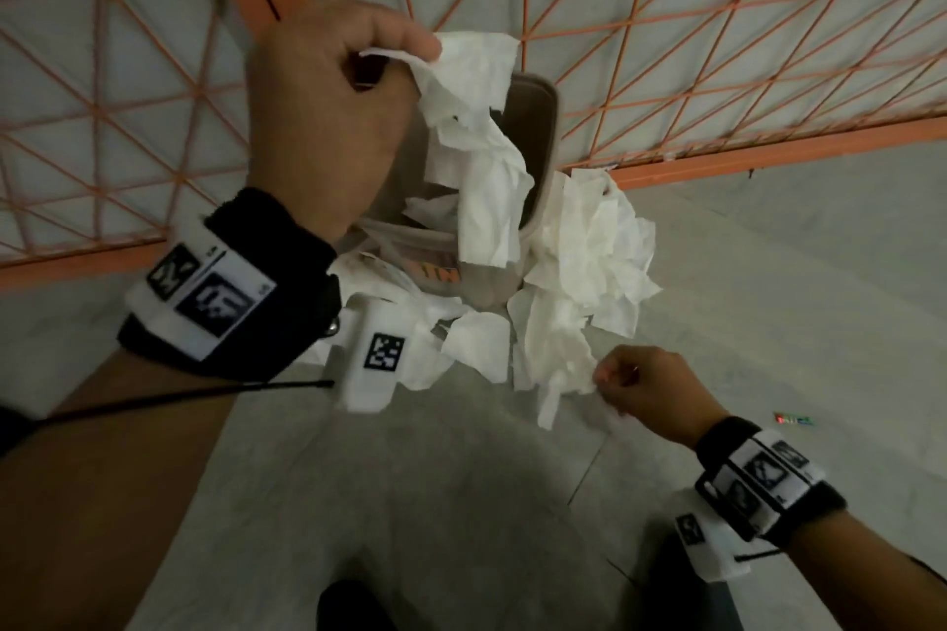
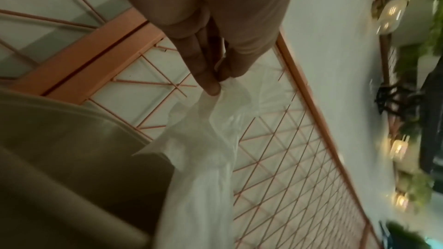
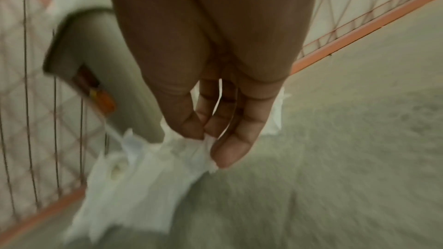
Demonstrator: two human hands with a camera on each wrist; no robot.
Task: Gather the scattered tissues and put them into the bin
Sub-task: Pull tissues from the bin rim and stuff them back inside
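Note:
A beige bin [image 1: 543,128] stands on the floor against an orange lattice fence. My left hand [image 1: 328,118] is raised over its mouth and pinches a long white tissue [image 1: 476,144] that hangs down into the opening; the same tissue [image 2: 206,158] trails from my fingertips [image 2: 210,88] beside the bin wall [image 2: 72,139]. My right hand [image 1: 645,384] is low near the floor and pinches the edge of another white tissue [image 1: 553,348], also seen as a tissue [image 3: 143,168] beside the bin [image 3: 100,48]. Several crumpled tissues [image 1: 599,241] lie around the bin's base.
The orange lattice fence [image 1: 717,41] runs behind the bin and its bottom rail [image 1: 768,159] meets the grey tiled floor [image 1: 461,502]. A dark shoe tip [image 1: 353,605] shows at the bottom. Plants and lamps [image 2: 395,149] show blurred in the left wrist view.

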